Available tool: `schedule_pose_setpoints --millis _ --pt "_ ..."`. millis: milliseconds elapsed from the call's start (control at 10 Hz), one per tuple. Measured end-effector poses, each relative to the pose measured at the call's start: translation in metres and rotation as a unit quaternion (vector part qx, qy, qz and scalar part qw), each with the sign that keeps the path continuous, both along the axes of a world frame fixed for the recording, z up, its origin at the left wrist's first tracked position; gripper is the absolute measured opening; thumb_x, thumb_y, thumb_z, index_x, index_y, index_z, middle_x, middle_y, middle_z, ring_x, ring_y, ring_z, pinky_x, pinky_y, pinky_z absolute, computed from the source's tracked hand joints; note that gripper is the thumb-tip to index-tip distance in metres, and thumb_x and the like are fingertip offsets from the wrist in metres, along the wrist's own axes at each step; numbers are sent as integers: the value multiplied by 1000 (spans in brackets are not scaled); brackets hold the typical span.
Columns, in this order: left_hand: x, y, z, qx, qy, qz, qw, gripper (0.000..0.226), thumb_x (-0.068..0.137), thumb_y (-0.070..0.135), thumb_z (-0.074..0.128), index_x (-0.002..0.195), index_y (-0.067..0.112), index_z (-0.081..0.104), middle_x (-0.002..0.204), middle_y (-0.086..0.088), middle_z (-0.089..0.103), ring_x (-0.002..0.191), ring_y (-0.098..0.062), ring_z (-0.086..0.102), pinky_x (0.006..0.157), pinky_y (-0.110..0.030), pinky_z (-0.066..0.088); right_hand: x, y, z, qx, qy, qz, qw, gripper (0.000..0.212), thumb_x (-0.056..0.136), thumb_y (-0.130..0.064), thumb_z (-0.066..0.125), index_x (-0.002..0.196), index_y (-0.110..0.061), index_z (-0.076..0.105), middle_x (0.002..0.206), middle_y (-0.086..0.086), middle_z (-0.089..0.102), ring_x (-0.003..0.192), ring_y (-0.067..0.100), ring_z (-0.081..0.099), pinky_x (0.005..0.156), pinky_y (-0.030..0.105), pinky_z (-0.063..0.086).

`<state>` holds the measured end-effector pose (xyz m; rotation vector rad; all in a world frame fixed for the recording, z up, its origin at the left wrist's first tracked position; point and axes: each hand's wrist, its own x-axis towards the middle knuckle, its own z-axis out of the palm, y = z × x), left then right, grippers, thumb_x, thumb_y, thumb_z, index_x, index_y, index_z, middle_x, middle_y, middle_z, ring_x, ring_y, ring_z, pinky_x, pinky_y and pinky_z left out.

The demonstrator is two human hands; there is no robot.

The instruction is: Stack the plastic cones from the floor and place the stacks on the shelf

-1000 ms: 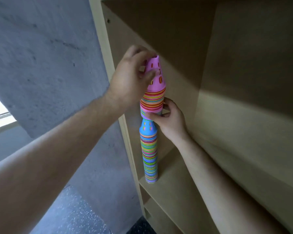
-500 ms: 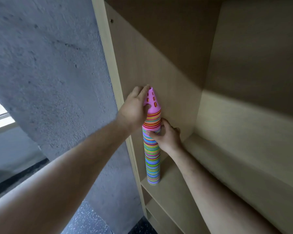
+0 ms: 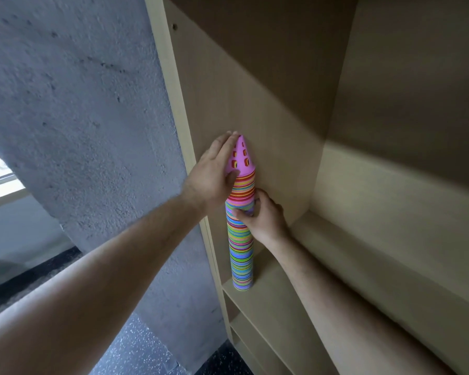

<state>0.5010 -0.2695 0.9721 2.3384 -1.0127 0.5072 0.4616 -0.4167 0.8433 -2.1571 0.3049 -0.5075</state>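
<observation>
The stack [image 3: 240, 247] of striped cones stands upright on the shelf [image 3: 276, 307], close to its side panel [image 3: 214, 90], with a pink cone [image 3: 243, 162] on top. At the stack's 10 o'clock, the left grip [image 3: 211, 174] lies flat against the pink cone, fingers straight and thumb at its rim. At 3 o'clock, the right grip [image 3: 266, 217] curls round the stack's middle. A grey wall [image 3: 79, 104] is at 9 o'clock.

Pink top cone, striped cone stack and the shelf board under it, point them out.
pink top cone [image 3: 240, 158]: head view, its perforated side wall.
striped cone stack [image 3: 241, 255]: head view, lower middle of the column.
shelf board [image 3: 279, 309]: head view, bare surface right of the stack.
</observation>
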Motion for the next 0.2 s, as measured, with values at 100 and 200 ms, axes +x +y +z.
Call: schedule_pose_setpoints --millis 100,200 --pt "-3 8 4 -3 -18 10 1000 76 91 25 58 160 7 31 164 -16 34 148 -33 40 119 -43 39 -7 4 1 10 6 -22 1000 89 53 -82 67 124 -31 51 113 -1 65 104 26 62 86 40 54" --pt "-5 14 0 -9 -41 6 999 72 93 25 59 158 3 35 161 -18 38 147 -34 42 118 -45 40 -20 10 -1 21 -3 -50 999 94 57 -71 78 133 -24 48 118 8 59 109 28 57 92 41 50"
